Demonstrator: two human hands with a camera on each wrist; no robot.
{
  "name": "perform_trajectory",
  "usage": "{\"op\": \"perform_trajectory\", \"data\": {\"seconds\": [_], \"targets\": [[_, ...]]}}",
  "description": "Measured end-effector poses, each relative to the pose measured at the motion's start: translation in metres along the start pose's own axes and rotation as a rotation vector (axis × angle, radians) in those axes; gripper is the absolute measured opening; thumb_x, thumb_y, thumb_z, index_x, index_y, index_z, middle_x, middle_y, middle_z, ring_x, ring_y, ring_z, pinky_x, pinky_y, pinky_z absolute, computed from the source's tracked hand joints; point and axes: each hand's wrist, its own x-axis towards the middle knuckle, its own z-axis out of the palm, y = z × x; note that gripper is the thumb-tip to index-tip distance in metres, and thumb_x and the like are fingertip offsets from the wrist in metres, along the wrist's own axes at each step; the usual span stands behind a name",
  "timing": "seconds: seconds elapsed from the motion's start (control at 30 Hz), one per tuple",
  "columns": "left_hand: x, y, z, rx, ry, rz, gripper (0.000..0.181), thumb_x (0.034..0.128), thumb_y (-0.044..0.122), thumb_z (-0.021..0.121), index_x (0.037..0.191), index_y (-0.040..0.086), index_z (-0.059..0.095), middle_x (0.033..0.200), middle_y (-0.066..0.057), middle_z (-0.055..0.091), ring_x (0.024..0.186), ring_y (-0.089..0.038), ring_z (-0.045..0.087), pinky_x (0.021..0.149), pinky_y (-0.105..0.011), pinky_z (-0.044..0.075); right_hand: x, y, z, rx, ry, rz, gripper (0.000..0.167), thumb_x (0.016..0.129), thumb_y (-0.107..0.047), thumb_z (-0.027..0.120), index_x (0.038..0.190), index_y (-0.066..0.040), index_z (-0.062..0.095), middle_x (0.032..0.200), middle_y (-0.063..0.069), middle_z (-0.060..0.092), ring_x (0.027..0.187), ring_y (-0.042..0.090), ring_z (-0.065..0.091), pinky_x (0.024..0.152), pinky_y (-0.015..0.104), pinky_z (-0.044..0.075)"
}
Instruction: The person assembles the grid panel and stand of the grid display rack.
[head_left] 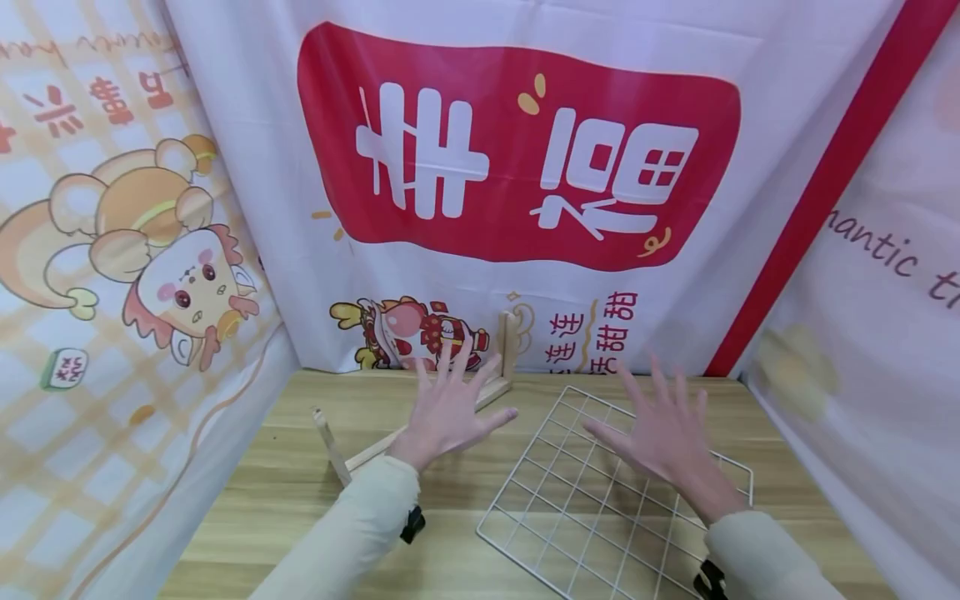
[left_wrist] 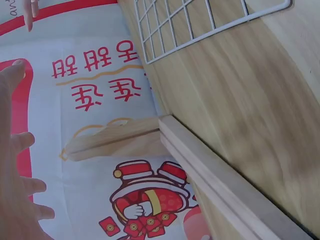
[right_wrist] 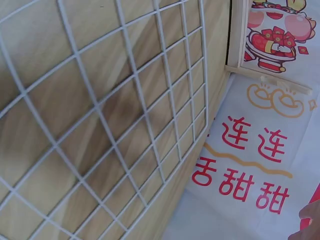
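Note:
Both hands hover over the table with fingers spread and hold nothing. My left hand [head_left: 447, 410] is above a wooden frame [head_left: 375, 448], a long bar with an upright post at each end, and covers part of it. In the left wrist view, the bar [left_wrist: 215, 180] and one post [left_wrist: 115, 140] show beside the hand's fingers [left_wrist: 32, 185]. My right hand [head_left: 663, 429] is over a white wire grid panel [head_left: 592, 517] and hides part of it. The right wrist view shows the grid [right_wrist: 115, 145] lying flat, with only a bit of the hand [right_wrist: 312, 220] at the edge.
A wood-grain table [head_left: 247, 517] lies under everything. Printed white cloth rises behind it [head_left: 525, 167], on the left [head_left: 112, 250] and on the right [head_left: 885, 350]. Black straps [head_left: 412, 523] sit at the wrists over pale sleeves [head_left: 337, 542].

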Motion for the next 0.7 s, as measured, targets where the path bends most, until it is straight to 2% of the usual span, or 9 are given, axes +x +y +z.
{"op": "perform_trajectory", "data": {"seconds": [0.23,0.4,0.6,0.7], "targets": [[-0.006,0.01,0.011,-0.082,-0.012,0.028,0.089,0.092,0.088,0.045,0.167,0.045,0.025,0.181,-0.006,0.002,0.166,-0.044,0.003,0.127,-0.081,0.004,-0.019,0.015,0.003,0.008,0.008,0.004,0.107,0.088,-0.087,0.054,0.171,-0.03,0.017,0.174,0.032,0.014,0.154,0.069,0.012,0.114,0.094,0.01],[-0.011,0.019,0.027,-0.124,-0.054,0.048,0.088,0.0939,0.086,0.044,0.167,0.041,0.029,0.181,-0.007,0.005,0.166,-0.043,0.007,0.127,-0.08,0.008,-0.037,0.028,0.013,0.028,0.015,0.007,0.108,0.088,-0.084,0.059,0.171,-0.029,0.018,0.172,0.034,0.018,0.151,0.07,0.017,0.113,0.094,0.013],[-0.016,0.033,0.047,-0.191,-0.086,0.067,0.085,0.0947,0.083,0.048,0.165,0.038,0.035,0.181,-0.006,0.011,0.168,-0.035,0.008,0.129,-0.077,0.009,-0.056,0.046,0.029,0.022,0.012,0.057,0.108,0.086,-0.085,0.061,0.17,-0.028,0.024,0.169,0.035,0.026,0.148,0.069,0.023,0.108,0.095,0.02],[-0.02,0.04,0.055,-0.205,-0.129,0.063,0.083,0.096,0.081,0.048,0.166,0.037,0.035,0.181,-0.007,0.01,0.168,-0.036,0.009,0.13,-0.075,0.008,-0.062,0.055,0.038,0.01,0.004,0.077,0.109,0.085,-0.086,0.06,0.17,-0.028,0.023,0.168,0.035,0.027,0.146,0.072,0.025,0.103,0.097,0.023]]}}
